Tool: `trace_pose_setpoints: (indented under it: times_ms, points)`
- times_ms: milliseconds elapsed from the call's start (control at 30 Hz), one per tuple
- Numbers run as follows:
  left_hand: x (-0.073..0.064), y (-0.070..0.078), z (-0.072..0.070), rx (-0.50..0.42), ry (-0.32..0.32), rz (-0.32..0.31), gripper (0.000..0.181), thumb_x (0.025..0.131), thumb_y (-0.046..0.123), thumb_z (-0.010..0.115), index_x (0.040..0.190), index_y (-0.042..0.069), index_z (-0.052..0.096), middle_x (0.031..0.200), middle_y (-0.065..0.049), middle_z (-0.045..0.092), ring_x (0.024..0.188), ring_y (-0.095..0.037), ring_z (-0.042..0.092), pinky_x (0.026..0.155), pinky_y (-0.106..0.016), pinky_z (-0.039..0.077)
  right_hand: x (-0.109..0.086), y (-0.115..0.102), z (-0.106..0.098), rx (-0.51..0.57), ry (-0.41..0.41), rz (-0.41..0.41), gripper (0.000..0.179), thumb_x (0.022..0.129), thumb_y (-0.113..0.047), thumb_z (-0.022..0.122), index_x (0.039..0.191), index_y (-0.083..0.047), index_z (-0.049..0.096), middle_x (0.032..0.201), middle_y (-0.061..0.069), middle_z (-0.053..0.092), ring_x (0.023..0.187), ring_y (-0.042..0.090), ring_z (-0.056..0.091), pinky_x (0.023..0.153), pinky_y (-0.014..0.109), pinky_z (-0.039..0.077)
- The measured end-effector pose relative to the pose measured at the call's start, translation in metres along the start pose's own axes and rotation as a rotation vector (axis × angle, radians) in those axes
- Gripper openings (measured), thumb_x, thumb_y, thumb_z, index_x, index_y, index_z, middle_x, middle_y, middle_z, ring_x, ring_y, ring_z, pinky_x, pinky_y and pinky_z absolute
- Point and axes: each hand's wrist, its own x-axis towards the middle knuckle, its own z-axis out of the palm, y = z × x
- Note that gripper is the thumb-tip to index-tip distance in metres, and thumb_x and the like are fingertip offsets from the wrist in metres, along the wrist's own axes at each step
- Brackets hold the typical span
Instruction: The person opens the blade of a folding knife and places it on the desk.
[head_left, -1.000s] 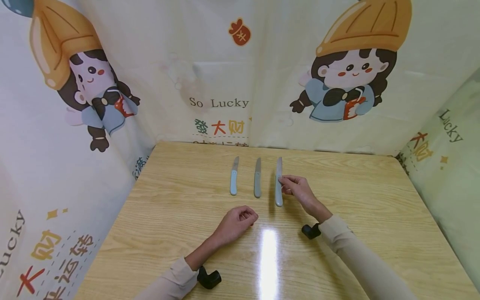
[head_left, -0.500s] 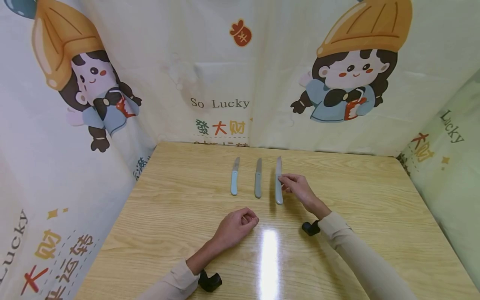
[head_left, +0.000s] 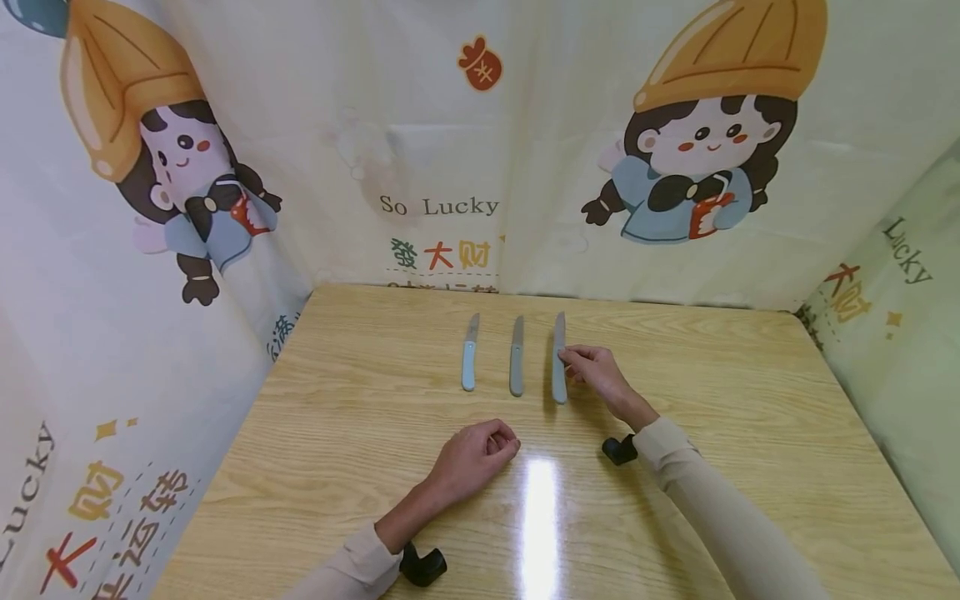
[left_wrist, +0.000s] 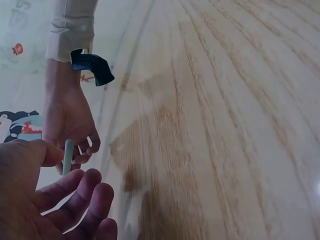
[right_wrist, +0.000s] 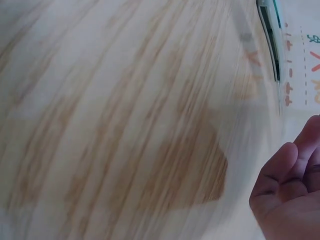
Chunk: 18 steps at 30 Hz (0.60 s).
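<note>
My right hand [head_left: 600,379] pinches the knife on the right [head_left: 559,379] at the front of its grey-blue handle, thumb and fingertips together. Its blade points to the table's far edge, and a shadow shows beneath the handle. To its left lie a knife with a grey handle [head_left: 517,371] and, farther left, one with a light blue handle [head_left: 468,367]. Nearer the front, my left hand [head_left: 468,458] is loosely curled and holds nothing. The left wrist view shows the pinched knife's handle [left_wrist: 68,157] beyond my left fingers. In the right wrist view, only part of my right hand [right_wrist: 295,192] appears.
The wooden table [head_left: 337,433] meets a printed cloth backdrop [head_left: 315,167] at its far edge and sides. A black wrist mount [head_left: 423,567] sits under the left cuff, another mount [head_left: 618,450] under the right one. Bright light reflects near the front middle.
The handle end of the pinched knife has shifted slightly toward the far edge, with my right hand moving very little. My left hand has drifted slightly nearer the front. The other two knives stay put.
</note>
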Motion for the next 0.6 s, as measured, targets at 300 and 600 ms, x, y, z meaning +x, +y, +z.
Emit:
trace_pose_setpoints:
  times_ms: [300, 600]
  points:
    - [-0.001, -0.001, 0.001, -0.004, -0.031, -0.007, 0.016, 0.1, 0.032, 0.062, 0.096, 0.022, 0.073, 0.08, 0.016, 0.062, 0.071, -0.002, 0.058, 0.067, -0.026, 0.049, 0.007, 0.001, 0.004, -0.06, 0.024, 0.041, 0.042, 0.106, -0.027, 0.057, 0.128, 0.008, 0.064, 0.107, 0.011, 0.067, 0.093, 0.025, 0.061, 0.083, 0.036, 0.05]
    - [0.001, -0.001, 0.003, 0.009, -0.037, 0.002, 0.016, 0.1, 0.032, 0.063, 0.095, 0.022, 0.074, 0.078, 0.017, 0.062, 0.07, -0.001, 0.057, 0.065, -0.026, 0.048, 0.018, 0.002, 0.008, -0.17, 0.028, 0.026, 0.036, 0.106, -0.021, 0.056, 0.124, 0.009, 0.066, 0.101, 0.016, 0.067, 0.088, 0.024, 0.06, 0.068, 0.029, 0.047]
